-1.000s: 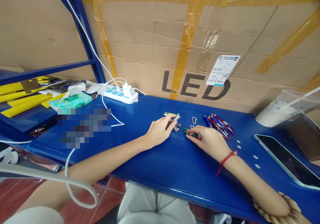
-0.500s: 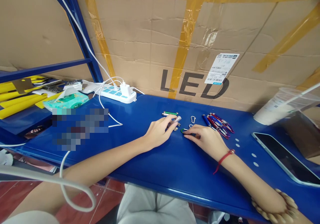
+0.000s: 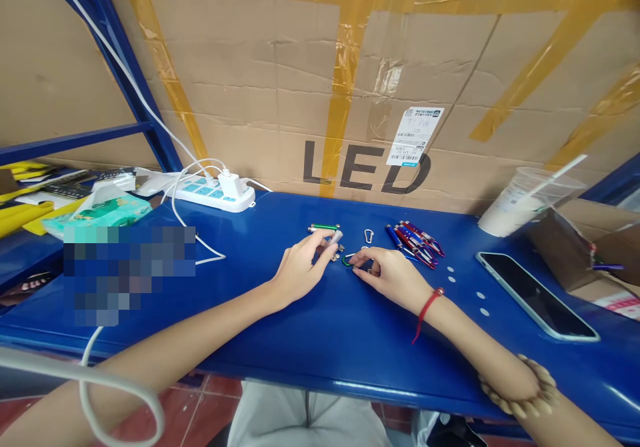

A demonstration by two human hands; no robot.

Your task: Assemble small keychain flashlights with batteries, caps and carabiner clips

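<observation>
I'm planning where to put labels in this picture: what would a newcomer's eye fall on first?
Probably the big black LED lettering on the taped cardboard behind the blue table. Next, the hands near the middle: the left hand holds a silvery tube, and the right hand touches a green clip. A dark-screened phone lies farther right.

Both forearms (image 3: 210, 324) cross the front edge of the surface (image 3: 300, 340); left hand (image 3: 300, 264) pinched. Right hand (image 3: 393, 275) arches palm-down, fingers bent thumbward.
</observation>
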